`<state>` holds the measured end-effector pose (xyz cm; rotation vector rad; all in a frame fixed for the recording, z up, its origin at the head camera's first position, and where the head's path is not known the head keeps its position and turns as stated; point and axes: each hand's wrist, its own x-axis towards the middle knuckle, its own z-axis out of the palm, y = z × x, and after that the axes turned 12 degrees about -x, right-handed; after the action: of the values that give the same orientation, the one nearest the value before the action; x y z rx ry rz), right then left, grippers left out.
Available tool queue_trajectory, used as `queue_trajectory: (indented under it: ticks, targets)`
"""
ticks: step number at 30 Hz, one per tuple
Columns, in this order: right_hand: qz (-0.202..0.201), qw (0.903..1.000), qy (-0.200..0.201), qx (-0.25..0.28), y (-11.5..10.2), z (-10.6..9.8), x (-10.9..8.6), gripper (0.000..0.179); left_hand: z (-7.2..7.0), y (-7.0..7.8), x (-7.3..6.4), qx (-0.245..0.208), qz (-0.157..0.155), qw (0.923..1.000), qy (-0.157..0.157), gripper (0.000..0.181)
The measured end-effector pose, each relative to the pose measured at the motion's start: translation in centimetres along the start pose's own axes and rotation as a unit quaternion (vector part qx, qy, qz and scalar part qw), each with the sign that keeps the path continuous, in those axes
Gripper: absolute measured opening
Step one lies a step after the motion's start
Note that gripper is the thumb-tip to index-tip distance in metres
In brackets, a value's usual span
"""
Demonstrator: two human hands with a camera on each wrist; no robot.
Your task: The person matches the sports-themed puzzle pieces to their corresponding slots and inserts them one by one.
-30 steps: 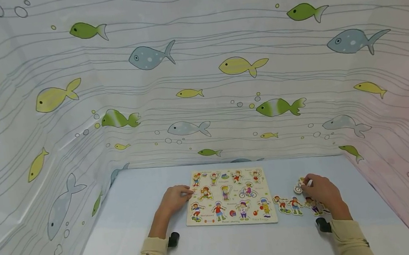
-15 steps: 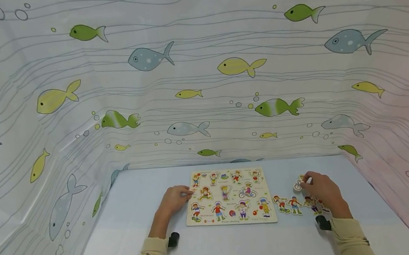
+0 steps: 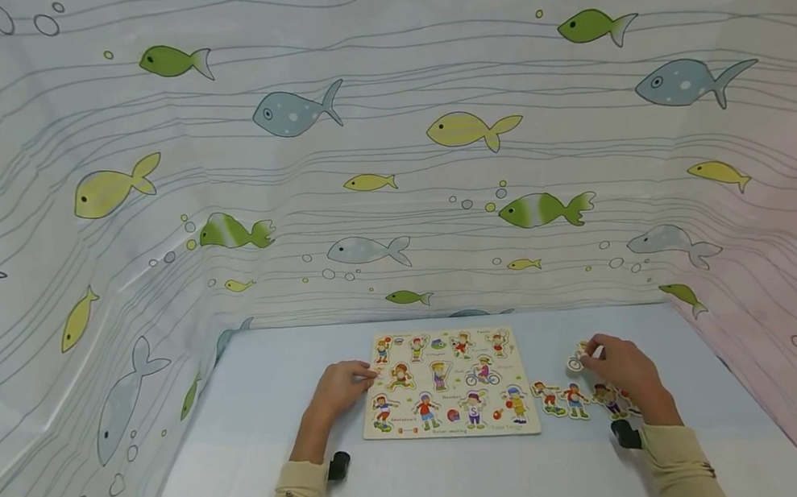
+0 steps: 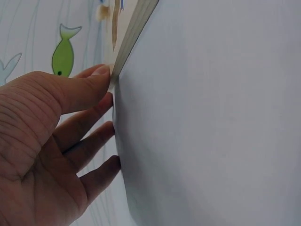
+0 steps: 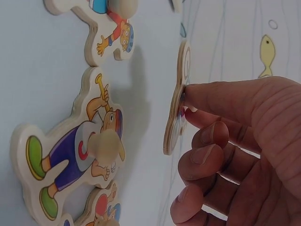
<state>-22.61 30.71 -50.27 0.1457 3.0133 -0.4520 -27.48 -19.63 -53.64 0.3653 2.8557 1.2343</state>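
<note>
A wooden puzzle board (image 3: 370, 433) printed with children playing sports lies flat on the table. My left hand (image 3: 340, 388) touches its left edge; in the left wrist view the thumb (image 4: 87, 92) meets the board's edge while the other fingertips rest at the table surface. To the right of the board, my right hand (image 3: 622, 363) pinches a bicycle-rider puzzle piece (image 5: 173, 120) between thumb and fingers. That piece is held on edge above the table, its printed face mostly turned away from the right wrist view.
Loose knobbed puzzle pieces lie in a row right of the board: a skateboarder (image 3: 549, 399), a roller skater (image 3: 577, 401) and a baseball player (image 5: 89, 150), with another (image 3: 632, 408) partly under the right hand. A fish-printed curtain (image 3: 393, 200) surrounds the table (image 3: 424, 489) at the back and sides.
My right hand has shifted slightly left with the bicycle piece, toward the board. The left hand and the board have stayed in place.
</note>
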Motion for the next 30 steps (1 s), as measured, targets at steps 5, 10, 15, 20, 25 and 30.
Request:
queue_trajectory:
  ticks: [5, 10, 15, 20, 25, 30]
  targets:
    - [-0.004, 1.0, 0.003, 0.002, -0.3, 0.0, 0.0, 0.024, 0.1, -0.1, 0.0, 0.0, -0.004, 1.0, 0.0, 0.012]
    - [-0.007, 0.9999, 0.008, 0.003, -0.6, 0.0, 0.0, 0.024, 0.1, -0.2, 0.0, -0.003, -0.006, 1.0, 0.0, 0.012]
    - [-0.013, 0.9999, 0.011, -0.001, -0.9, 0.1, 0.3, 0.024, 0.0, -0.3, 0.1, -0.006, 0.002, 1.0, 0.0, 0.012]
    - [-0.011, 0.9999, 0.003, -0.001, -1.3, 0.2, 0.5, 0.024, -0.1, -0.2, 0.2, -0.005, -0.002, 1.0, -0.001, 0.012]
    - [-0.01, 0.9999, 0.002, -0.002, -1.8, 0.1, 0.5, 0.024, -0.1, -0.1, 0.2, -0.006, 0.0, 1.0, 0.0, 0.012]
    - [-0.009, 0.9999, -0.001, 0.004, -2.4, 0.4, 0.6, 0.025, -0.1, -0.1, 0.0, -0.007, 0.006, 1.0, 0.002, 0.012]
